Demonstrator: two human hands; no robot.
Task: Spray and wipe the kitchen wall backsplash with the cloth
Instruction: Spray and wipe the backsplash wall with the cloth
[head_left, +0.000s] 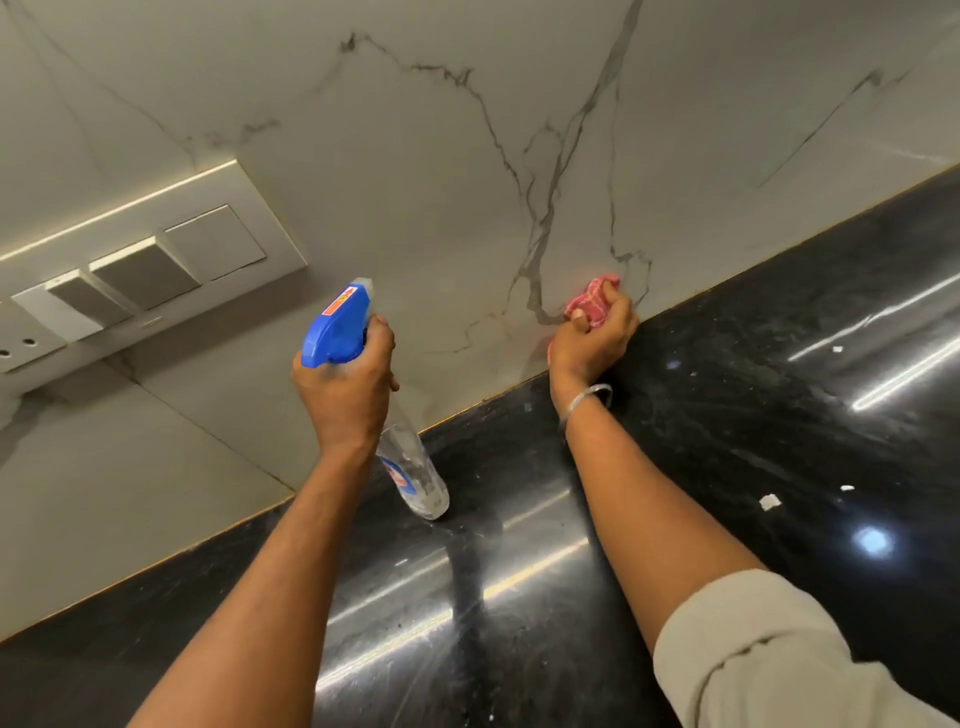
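- Well to the left of the left hand, a switch plate (150, 270) is sitting on the wall, higher than the bottle and apart from it.
- The left hand (345, 379) is gripping the spray bottle (337, 327) at the neck, fingers curled tight under the blue trigger head. The nozzle is pointing at the wall and the clear body is hanging below the fist. Whether a finger is resting on the trigger cannot be told.
- Between the two hands, the backsplash (441, 171) is showing grey-veined marble. No droplets or wet streaks are showing up there, so how much has been sprayed cannot be judged.
- The right hand (595, 340) is clutching the bunched pink cloth (592, 301) in curled fingers and pressing it against the wall, just above the seam with the countertop (779, 364).
- Wiping seems to be going on at the bottom edge only. The broad area above both hands and the stretch towards the switch plate probably need covering, though nothing is marking cleaned from uncleaned.
- Below and to the right of the right hand, small white scraps (769, 501) are lying on the glossy black top.
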